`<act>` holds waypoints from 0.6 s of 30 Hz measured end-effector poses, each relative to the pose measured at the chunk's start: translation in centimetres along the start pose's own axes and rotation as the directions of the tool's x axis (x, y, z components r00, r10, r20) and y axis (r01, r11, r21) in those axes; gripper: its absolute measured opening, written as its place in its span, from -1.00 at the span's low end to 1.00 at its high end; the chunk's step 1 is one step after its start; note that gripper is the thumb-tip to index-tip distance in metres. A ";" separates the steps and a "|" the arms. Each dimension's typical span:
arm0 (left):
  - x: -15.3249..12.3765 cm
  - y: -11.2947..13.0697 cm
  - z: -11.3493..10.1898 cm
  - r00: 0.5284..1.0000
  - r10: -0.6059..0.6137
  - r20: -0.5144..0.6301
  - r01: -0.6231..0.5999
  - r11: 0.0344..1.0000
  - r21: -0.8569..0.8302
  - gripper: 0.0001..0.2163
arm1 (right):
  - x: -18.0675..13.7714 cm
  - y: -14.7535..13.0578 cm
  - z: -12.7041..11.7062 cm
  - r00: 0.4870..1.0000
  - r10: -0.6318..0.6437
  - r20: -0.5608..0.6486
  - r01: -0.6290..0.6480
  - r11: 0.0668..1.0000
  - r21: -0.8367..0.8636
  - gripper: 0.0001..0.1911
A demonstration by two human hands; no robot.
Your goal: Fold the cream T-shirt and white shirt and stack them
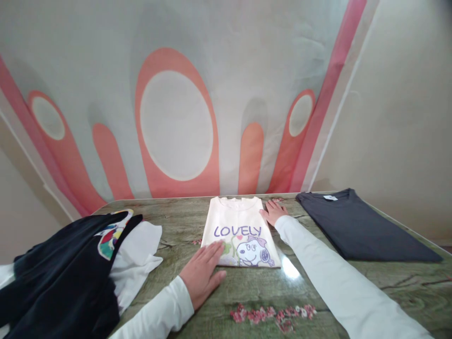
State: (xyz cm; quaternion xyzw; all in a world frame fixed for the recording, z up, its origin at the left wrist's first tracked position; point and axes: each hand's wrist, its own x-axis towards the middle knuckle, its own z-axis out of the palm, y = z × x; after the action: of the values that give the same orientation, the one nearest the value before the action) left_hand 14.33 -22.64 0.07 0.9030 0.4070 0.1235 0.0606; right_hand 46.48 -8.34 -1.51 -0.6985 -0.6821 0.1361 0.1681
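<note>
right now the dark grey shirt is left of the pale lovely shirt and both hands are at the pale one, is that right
One thing is off: the dark grey shirt lies to the right of the pale LOVELY shirt, as the head view shows. The left hand and right hand are both at the pale one.

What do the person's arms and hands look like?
Long, plain white sleeves on both arms: the left sleeve and right sleeve reach the wrists, with no markings or cables in view. The left hand and right hand are bare; no gloves or rings visible.
</note>
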 end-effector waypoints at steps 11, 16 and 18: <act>8.8 -9.1 -3.3 0.689 -0.707 0.157 0.350 0.135 -0.927 -0.29 | -7.9 -1.2 -1.9 0.988 0.072 0.140 -0.151 0.686 0.711 -0.42; 14.7 -11.1 -2.8 0.643 -0.749 0.159 0.373 0.124 -0.919 -0.33 | -11.8 -2.2 -3.6 0.928 0.136 0.348 -0.373 0.350 0.859 -0.39; 16.4 -11.8 -2.6 0.642 -0.749 0.167 0.394 0.135 -0.909 -0.36 | -12.7 -2.6 -4.0 0.895 0.128 0.428 -0.446 0.285 0.849 -0.43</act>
State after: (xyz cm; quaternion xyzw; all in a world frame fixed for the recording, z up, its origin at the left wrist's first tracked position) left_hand 15.57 -2.55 2.92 0.4521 0.5947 0.4341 0.5035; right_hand 45.39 -21.16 2.66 -0.5605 -0.3572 0.6242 0.4107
